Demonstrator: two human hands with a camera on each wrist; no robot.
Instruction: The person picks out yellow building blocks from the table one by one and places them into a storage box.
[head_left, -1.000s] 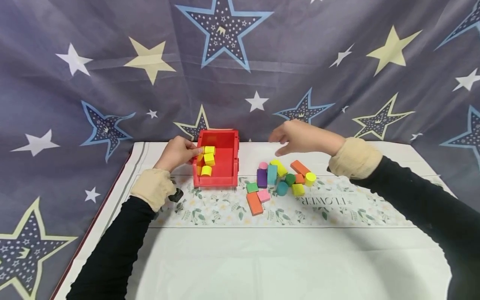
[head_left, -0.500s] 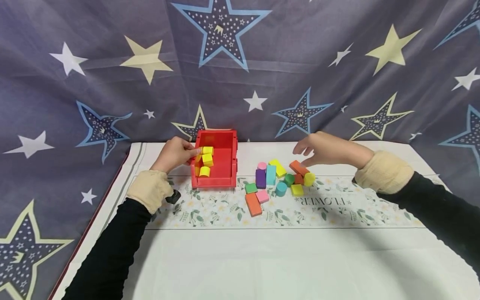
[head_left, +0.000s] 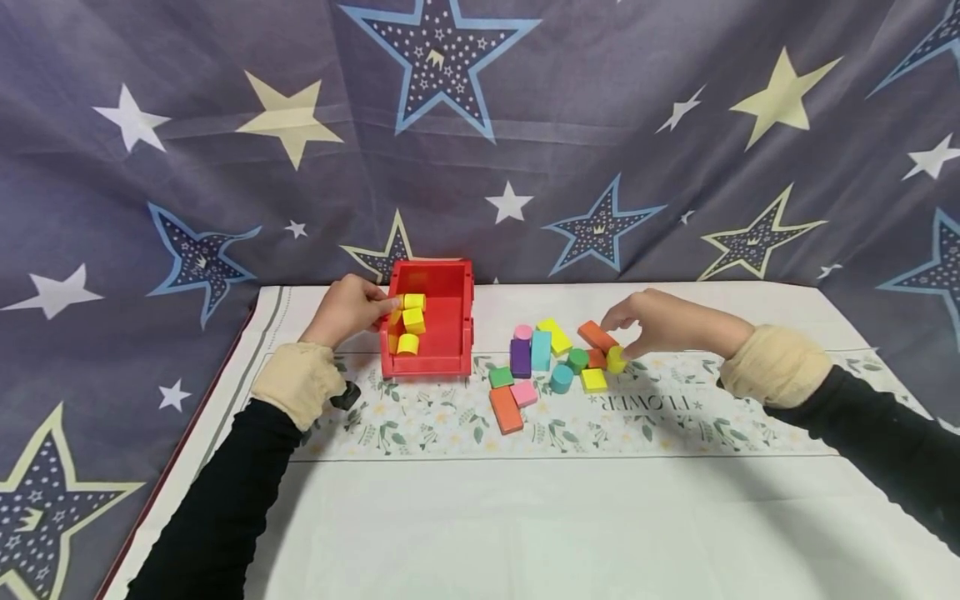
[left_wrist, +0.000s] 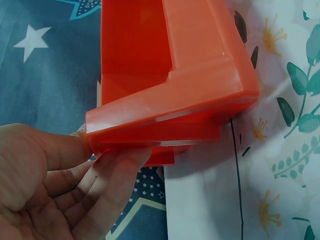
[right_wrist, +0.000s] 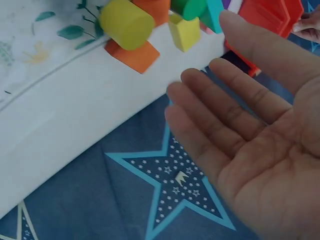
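My left hand grips the left wall of a red plastic bin. In the left wrist view, thumb and fingers pinch the bin's edge from both sides. Inside the bin, several yellow blocks lie along the left side. My right hand hangs over the right end of a group of loose blocks, nearest to a yellow cylinder and an orange block. The right wrist view shows its fingers spread and relaxed, with nothing in the palm; the yellow cylinder is apart from them.
Between bin and right hand lie more blocks: a purple block, a light blue block, a teal cylinder, a green block and an orange block. A star-patterned cloth hangs behind the white table cover.
My right hand has moved right and down from above the middle of the blocks to beside the yellow cylinder. My left hand keeps its grip on the bin.
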